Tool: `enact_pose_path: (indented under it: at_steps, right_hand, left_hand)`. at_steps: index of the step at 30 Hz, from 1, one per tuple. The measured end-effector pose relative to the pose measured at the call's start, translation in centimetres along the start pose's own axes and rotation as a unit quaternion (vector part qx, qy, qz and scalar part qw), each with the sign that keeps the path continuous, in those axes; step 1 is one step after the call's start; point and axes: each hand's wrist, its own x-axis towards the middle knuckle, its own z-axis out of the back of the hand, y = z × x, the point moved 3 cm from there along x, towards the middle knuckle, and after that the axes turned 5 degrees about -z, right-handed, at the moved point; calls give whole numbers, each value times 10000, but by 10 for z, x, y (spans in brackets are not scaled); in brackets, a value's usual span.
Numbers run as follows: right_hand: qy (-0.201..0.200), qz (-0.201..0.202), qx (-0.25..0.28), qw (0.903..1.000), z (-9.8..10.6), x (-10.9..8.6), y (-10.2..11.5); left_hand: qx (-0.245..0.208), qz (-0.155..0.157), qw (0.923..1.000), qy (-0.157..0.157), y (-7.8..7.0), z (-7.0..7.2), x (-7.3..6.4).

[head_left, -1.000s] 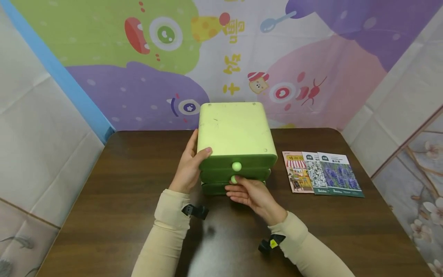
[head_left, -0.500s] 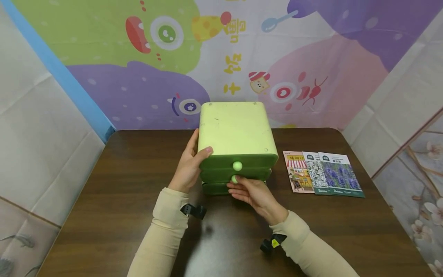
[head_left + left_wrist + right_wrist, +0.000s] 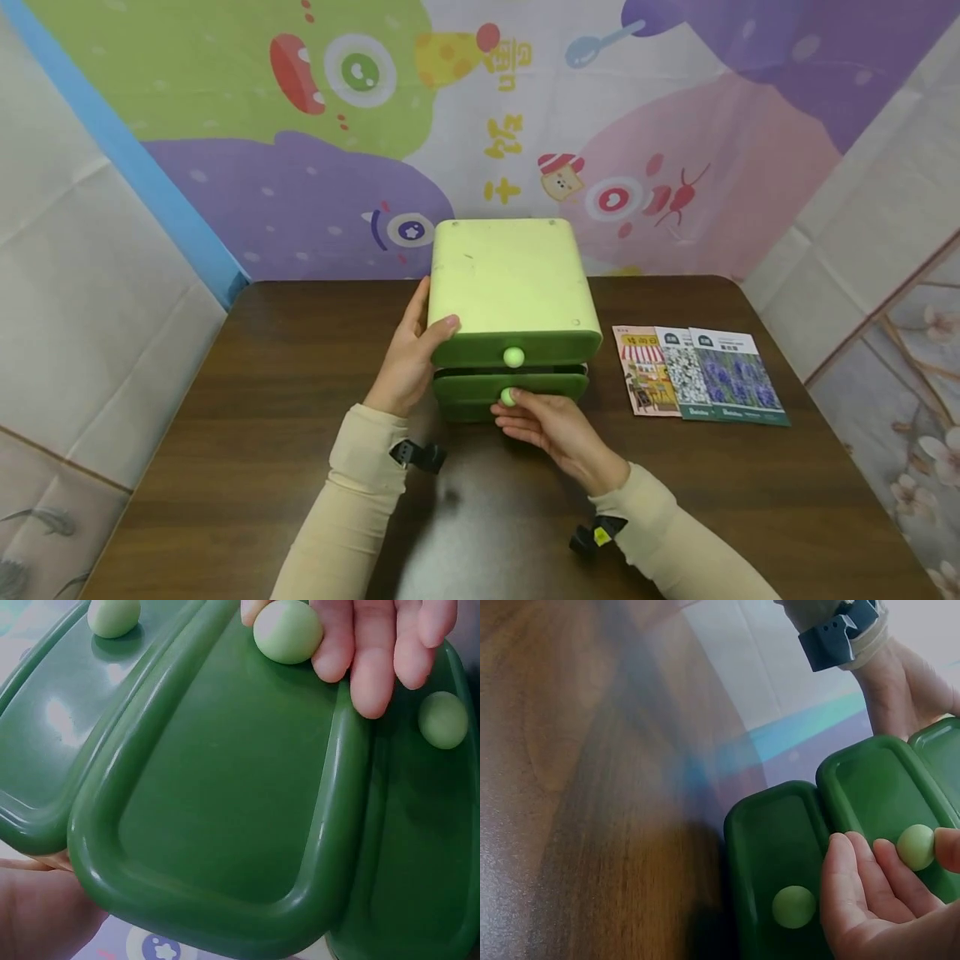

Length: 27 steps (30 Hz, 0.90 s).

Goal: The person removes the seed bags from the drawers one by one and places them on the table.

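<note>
A small light-green cabinet (image 3: 513,271) with dark green drawer fronts and round pale knobs stands on the table. My left hand (image 3: 399,367) holds its left side, thumb over the top front corner. With thumb and index finger my right hand (image 3: 561,432) pinches the knob (image 3: 916,847) of the middle drawer (image 3: 217,787); its other fingers extend below. That drawer juts out a little, and a dark gap shows above its front. The top drawer (image 3: 472,350) is closed. Beneath, the bottom drawer (image 3: 769,847) is partly hidden by the middle one in the head view.
Right of the cabinet lie several overlapping printed packets (image 3: 738,379) with flower pictures on the brown wooden table (image 3: 285,375). A cartoon-printed cloth (image 3: 315,200) hangs right behind the table's back edge.
The middle drawer has come forward slightly, opening a gap under the top drawer. My right hand has moved a little toward me with the knob; my left hand stays in place.
</note>
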Motion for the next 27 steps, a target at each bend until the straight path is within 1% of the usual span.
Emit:
enact_pose_path:
  at_steps: [3, 11, 18, 27]
  right_hand:
    - [12, 30, -65, 10000, -1, -2, -1]
    - [36, -52, -396, 9992, -1, -11, -8]
    - [129, -42, -609, 9980, -1, -24, -13]
    - [223, -47, -663, 9975, 0, -44, -24]
  left_hand:
    - [-29, 19, 10000, 2, 0, 1, 0]
    - [-27, 41, 10000, 43, 0, 1, -2]
    - [112, 102, 9999, 53, -1, 0, -1]
    - [224, 174, 9996, 72, 1, 1, -1]
